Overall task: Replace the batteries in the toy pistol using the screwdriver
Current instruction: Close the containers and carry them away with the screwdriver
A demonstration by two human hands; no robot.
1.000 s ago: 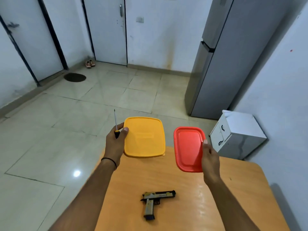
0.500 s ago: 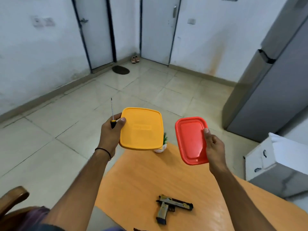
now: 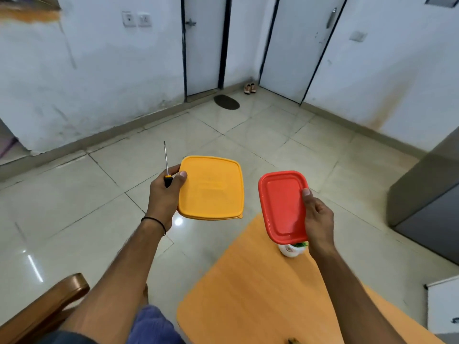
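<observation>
Tiled floor (image 3: 74, 207), white walls, orange worktop (image 3: 248, 294) lower right with a small white plant pot (image 3: 289, 250) at its far end. My left hand (image 3: 162, 194) grips the screwdriver (image 3: 166, 165), shaft up, plus a yellow plastic container (image 3: 211, 188); my right hand (image 3: 318, 219) grips a red plastic container (image 3: 282, 207). Toy pistol (image 3: 293, 341): only a sliver on the worktop at the bottom edge.

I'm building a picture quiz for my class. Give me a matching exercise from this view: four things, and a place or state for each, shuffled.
1 screwdriver
2 yellow container
3 red container
4 white pot

A stands on the table
B in the right hand
C in the left hand, tip up
D in the left hand, square top showing

Pairs: 1-C, 2-D, 3-B, 4-A
</observation>
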